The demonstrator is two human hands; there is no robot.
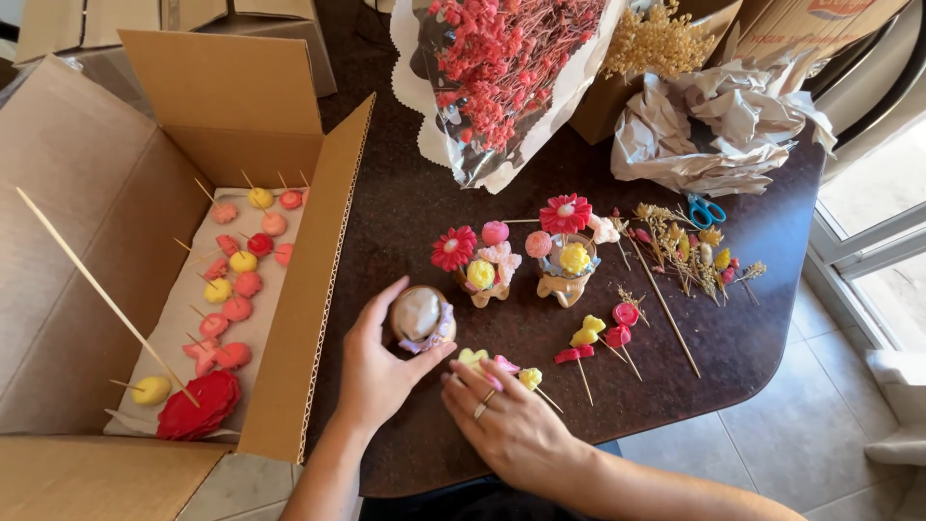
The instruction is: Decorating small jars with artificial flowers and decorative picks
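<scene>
My left hand (378,365) curls around a small tan pot (422,316) filled with white foam, a pale ribbon at its rim. My right hand (508,422), wearing a ring, rests flat on the dark table (405,212) with its fingertips on small yellow and pink flowers on sticks (502,367). Just beyond stand two finished little pots (489,265), (565,253) packed with red, pink and yellow flowers. More flower picks (600,338) lie loose to the right.
An open cardboard box (145,251) at left holds several pink, yellow and red flower picks and a long skewer. A wrapped bunch of red dried flowers (502,77), crumpled paper (719,125), blue scissors (706,209) and dried sprigs (687,253) lie at the back.
</scene>
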